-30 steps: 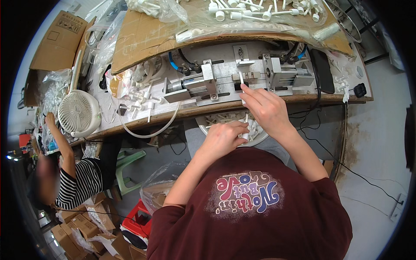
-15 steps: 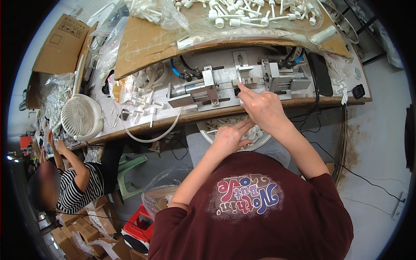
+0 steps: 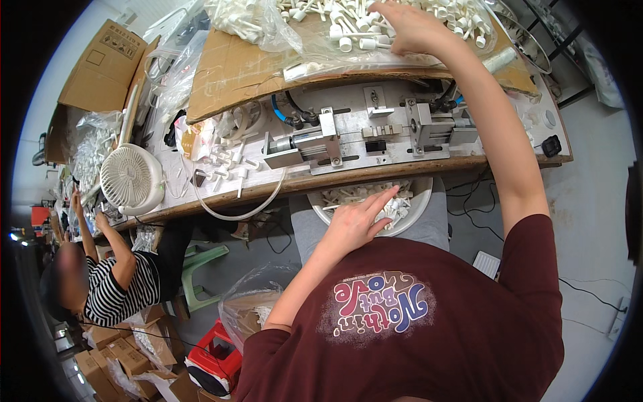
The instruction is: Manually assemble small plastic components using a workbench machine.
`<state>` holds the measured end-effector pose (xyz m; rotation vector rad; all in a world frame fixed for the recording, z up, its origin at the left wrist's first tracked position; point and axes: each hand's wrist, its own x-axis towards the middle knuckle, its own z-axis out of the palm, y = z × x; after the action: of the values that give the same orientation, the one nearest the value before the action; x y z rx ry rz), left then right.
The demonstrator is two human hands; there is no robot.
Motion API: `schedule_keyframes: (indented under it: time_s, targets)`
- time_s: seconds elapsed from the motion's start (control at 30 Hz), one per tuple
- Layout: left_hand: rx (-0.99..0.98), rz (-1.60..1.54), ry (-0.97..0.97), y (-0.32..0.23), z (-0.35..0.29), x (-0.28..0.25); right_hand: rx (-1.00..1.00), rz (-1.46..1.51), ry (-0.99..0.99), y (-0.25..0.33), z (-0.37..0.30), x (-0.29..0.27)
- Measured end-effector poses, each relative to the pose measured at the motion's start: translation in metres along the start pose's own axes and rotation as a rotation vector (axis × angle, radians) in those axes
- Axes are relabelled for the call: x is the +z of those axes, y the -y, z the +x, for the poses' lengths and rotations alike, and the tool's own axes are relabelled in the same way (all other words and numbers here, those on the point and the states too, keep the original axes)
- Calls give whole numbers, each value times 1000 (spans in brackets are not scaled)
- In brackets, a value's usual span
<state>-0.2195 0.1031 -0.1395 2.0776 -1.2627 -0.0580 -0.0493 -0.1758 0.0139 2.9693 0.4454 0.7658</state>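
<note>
My right hand [image 3: 416, 30] reaches over the pile of white plastic stemmed parts [image 3: 345, 44] on the cardboard sheet [image 3: 231, 77]. Its thumb and fingers are apart, and nothing shows in its grasp. Below, near my lap, my left hand [image 3: 360, 218] lies open with outstretched fingers over a white tub [image 3: 427, 194] of small white parts [image 3: 400, 206]. Between the hands, on the bench, is a metal fixture with a small slotted holder block [image 3: 382, 130]. A left cylinder unit [image 3: 301, 146] and a right cylinder unit [image 3: 439, 127] face the block.
A white fan [image 3: 132, 179] stands at the bench's left, beside scattered white parts [image 3: 228, 161] and a clear hose [image 3: 234, 218]. Left of me a co-worker in a striped shirt [image 3: 127, 281] sits near a green stool [image 3: 197, 281]. A red stool [image 3: 218, 355] stands on the floor.
My right hand has left the holder block and moved up to the parts pile, its forearm now crossing the right cylinder unit's side. My left hand stays over the tub, fingers more stretched.
</note>
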Motion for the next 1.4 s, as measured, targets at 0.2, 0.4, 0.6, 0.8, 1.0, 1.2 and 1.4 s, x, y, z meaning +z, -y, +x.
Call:
schedule_keyframes:
  time_s: [0.2, 0.4, 0.6, 0.8, 1.0, 1.2, 1.4]
  targets:
    - [-35, 34, 99, 1, -7, 1, 172, 86, 390, -15, 23, 29]
    - [-25, 25, 90, 1, -10, 2, 69, 72, 189, -20, 2, 25]
    - [-36, 38, 106, 4, -12, 3, 422, 523, -26, -35, -10, 10]
    - [-38, 45, 97, 0, -7, -6, 697, 1138, -136, -43, -20, -15]
    - [-154, -409, -290, -13, 21, -36, 526, 1489, 63, 7, -66, -38]
    - [-276, -996, -350, -35, 54, -70, 501, 1665, 532, 97, -131, -54]
    - [-303, -773, -258, -34, 48, -64, 657, 1699, 460, 103, -156, -52]
